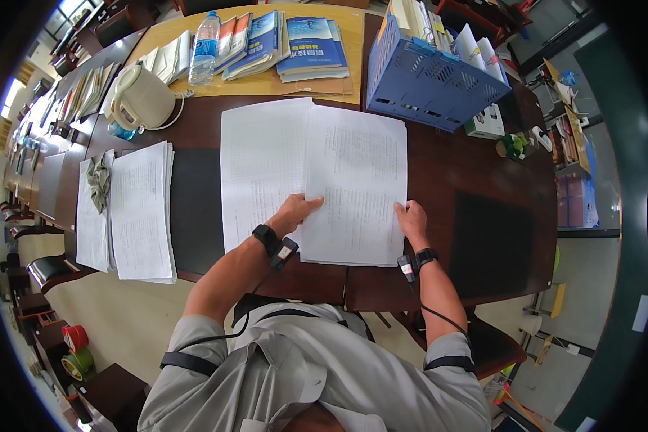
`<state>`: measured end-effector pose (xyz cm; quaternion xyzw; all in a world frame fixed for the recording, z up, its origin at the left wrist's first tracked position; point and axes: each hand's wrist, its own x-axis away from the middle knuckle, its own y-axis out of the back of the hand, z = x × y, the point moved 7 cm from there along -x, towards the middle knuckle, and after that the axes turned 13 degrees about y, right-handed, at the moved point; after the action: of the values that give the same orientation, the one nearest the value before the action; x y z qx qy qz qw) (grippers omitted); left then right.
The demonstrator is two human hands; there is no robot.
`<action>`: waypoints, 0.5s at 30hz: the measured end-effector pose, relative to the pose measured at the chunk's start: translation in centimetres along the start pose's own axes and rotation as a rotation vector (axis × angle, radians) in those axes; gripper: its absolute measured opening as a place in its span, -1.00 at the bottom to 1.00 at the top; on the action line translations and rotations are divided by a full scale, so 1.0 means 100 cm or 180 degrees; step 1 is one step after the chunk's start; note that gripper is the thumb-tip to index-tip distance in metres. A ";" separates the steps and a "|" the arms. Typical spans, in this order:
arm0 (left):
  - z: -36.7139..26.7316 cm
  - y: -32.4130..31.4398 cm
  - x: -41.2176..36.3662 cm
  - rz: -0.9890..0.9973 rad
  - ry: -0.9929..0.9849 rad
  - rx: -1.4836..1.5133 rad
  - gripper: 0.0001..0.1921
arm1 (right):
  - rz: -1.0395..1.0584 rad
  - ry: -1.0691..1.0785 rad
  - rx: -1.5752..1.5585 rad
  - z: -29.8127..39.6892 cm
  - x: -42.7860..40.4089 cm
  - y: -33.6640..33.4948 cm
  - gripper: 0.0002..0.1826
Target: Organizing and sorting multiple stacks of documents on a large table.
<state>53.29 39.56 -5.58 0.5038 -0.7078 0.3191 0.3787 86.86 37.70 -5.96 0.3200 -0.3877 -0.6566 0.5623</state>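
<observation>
Both hands hold a stack of printed paper sheets [356, 162] by its two long sides. My left hand [296, 210] grips the left edge, thumb on top. My right hand [411, 218] grips the right edge, its thumb at the paper's rim. Another paper stack [264, 151] lies to the left, and the held stack meets or slightly overlaps its right side. Fingers beneath the paper are hidden. Further left lie more printed sheets [140, 210], beside a pile with a crumpled grey cloth [98, 181] on it.
On the dark wooden table [432, 162], a blue plastic file basket [432, 81] full of papers stands at the back right. Blue-covered books [310, 48], a water bottle [204, 51] and a cream electric kettle [143, 97] stand along the back. A small box [486, 123] sits by the basket.
</observation>
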 end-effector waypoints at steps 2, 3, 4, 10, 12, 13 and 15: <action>-0.001 -0.003 -0.007 0.0063 -0.0064 -0.0229 -0.55 | -0.0077 0.0092 0.0074 0.000 0.000 0.002 -0.56; 0.003 -0.006 -0.011 0.0071 -0.0067 -0.0231 -0.55 | -0.0082 0.0088 0.0080 0.002 0.000 0.003 -0.56; 0.007 -0.009 -0.014 0.0197 -0.0137 0.0341 -0.58 | -0.0070 0.0041 0.0007 0.003 -0.001 0.002 -0.56; 0.004 -0.016 -0.010 0.0468 -0.0250 0.0564 -0.67 | -0.0054 0.0139 0.0028 0.008 0.002 0.001 -0.56; 0.000 -0.015 -0.003 0.0204 -0.0439 0.0064 -0.67 | -0.0071 0.0261 0.0061 0.011 0.007 0.006 -0.55; -0.003 -0.019 0.004 0.0289 -0.0517 0.0080 -0.67 | 0.0016 0.0147 -0.0039 0.010 0.011 0.006 -0.56; -0.008 -0.027 0.019 0.0371 -0.0613 0.0115 -0.67 | 0.0102 0.0056 -0.0124 0.007 0.022 0.008 -0.57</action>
<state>55.64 38.56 -3.29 0.4968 -0.7632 0.3033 0.2806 86.33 35.59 -4.89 0.3084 -0.3749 -0.6521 0.5823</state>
